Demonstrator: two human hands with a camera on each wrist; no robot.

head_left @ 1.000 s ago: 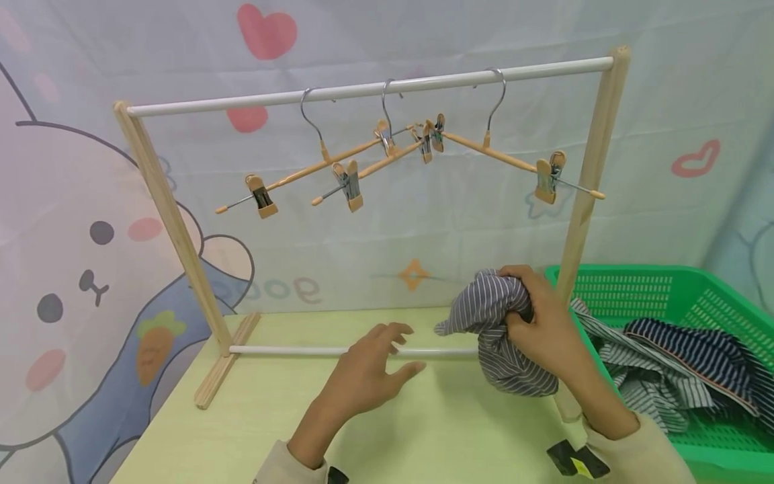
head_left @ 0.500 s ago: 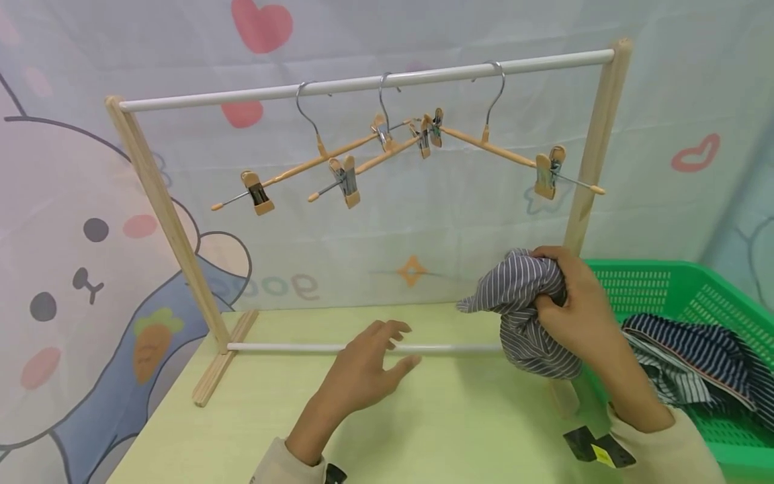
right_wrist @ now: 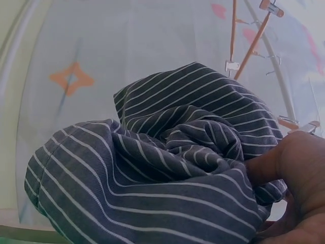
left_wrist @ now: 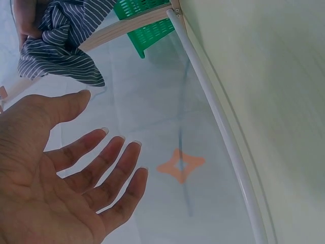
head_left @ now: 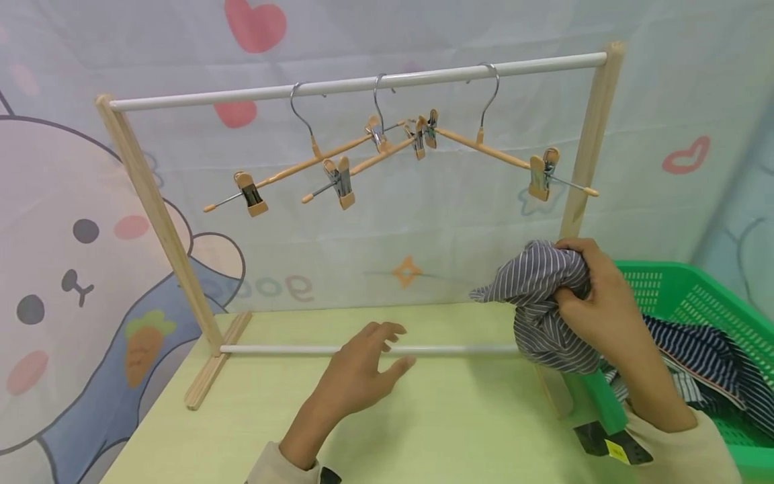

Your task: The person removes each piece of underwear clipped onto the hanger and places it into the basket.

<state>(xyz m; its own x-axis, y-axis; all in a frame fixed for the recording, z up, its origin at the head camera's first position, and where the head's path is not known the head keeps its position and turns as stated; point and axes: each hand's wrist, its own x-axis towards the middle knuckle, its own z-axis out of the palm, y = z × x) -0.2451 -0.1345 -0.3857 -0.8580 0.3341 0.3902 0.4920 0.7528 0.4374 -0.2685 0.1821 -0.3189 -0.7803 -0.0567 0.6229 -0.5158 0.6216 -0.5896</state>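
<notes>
My right hand (head_left: 605, 302) grips a bunched grey cloth with white stripes (head_left: 544, 302), held up in front of the rack's right post. The right wrist view shows the striped cloth (right_wrist: 167, 168) crumpled in thick folds, with the thumb pressed into it. Over the middle of the table my left hand (head_left: 363, 366) hovers, holding nothing. Its fingers are spread and slightly bent, as the left wrist view of the left hand (left_wrist: 76, 173) shows. Above hang several clips on three hangers, a left one (head_left: 314, 158), a middle one (head_left: 381, 158) and a right one (head_left: 480, 138).
A wooden rack with a white top rail (head_left: 242, 95) and a white lower bar (head_left: 447, 349) stands on the pale table (head_left: 459, 417). To the right is a green basket (head_left: 719, 296) with striped clothes (head_left: 701, 349) inside. A printed curtain (head_left: 423, 228) hangs behind.
My right hand has moved right and slightly up with the striped cloth, toward the basket's near side. The left hand stays nearly where it was. The whole view has shifted a little.
</notes>
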